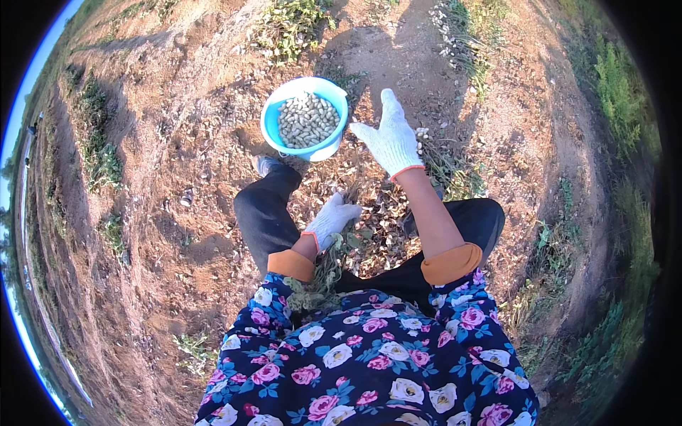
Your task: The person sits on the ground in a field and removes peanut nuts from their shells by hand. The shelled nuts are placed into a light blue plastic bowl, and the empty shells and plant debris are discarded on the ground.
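Note:
My left hand, in a white knit glove, is closed around a bunch of wilted peanut plants, whose leafy tops hang back over my left forearm towards my lap. My right hand, gloved the same way, is held in the air with thumb and fingers apart and nothing in it. Just left of it stands a light blue plastic bucket, part filled with unshelled peanuts. To the right of the right wrist, pulled peanut plants lie on the soil, a few pods showing at their near-bucket end.
Dry leaf litter covers the ground between my bent legs. A row of pulled plants with pods lies ahead to the right, and a leafy clump lies beyond the bucket. Green weeds border the right side.

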Demonstrator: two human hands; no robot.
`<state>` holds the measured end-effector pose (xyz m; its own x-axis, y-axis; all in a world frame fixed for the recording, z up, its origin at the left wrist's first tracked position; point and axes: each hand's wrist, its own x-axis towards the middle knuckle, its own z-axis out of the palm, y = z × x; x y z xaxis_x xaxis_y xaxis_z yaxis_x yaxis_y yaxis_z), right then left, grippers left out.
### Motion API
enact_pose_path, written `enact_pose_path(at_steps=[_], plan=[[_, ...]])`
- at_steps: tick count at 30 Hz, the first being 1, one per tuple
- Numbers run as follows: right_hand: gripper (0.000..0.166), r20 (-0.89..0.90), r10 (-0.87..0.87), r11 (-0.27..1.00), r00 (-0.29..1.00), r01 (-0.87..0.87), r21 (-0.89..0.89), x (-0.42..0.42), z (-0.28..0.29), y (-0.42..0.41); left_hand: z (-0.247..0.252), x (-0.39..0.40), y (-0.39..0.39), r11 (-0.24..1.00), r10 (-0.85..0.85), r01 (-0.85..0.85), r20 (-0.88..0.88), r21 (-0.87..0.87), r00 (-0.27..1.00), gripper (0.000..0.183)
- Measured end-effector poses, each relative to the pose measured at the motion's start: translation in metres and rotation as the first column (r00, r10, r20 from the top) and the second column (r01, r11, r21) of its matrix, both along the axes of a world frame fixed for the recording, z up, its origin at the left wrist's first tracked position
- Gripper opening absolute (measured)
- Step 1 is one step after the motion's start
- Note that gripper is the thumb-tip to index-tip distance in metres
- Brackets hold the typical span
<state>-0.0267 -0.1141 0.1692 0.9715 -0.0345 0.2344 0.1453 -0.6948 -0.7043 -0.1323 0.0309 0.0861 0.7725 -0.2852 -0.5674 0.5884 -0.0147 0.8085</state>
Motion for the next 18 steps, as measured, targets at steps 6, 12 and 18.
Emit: enact_pose_path(at_steps=[6,12,18], plan=[[0.066,-0.575,0.683,0.590,0.451,0.124,0.798,-0.107,-0.071,-0.012,-0.012,0.034,0.025,0.943,0.263,-0.270,-0.061,-0.193,0.963,0.030],[0.042,-0.599,0.596,0.628,0.534,0.155,0.763,-0.139,-0.062,-0.004,-0.012,0.045,0.004,0.869,0.158,-0.272,-0.289,-0.413,0.944,0.039],[0.027,-0.627,0.267,0.414,0.732,0.501,0.761,-0.121,-0.065,-0.085,-0.027,0.056,0.007,0.838,0.083,-0.144,-0.138,-0.526,0.987,0.027]])
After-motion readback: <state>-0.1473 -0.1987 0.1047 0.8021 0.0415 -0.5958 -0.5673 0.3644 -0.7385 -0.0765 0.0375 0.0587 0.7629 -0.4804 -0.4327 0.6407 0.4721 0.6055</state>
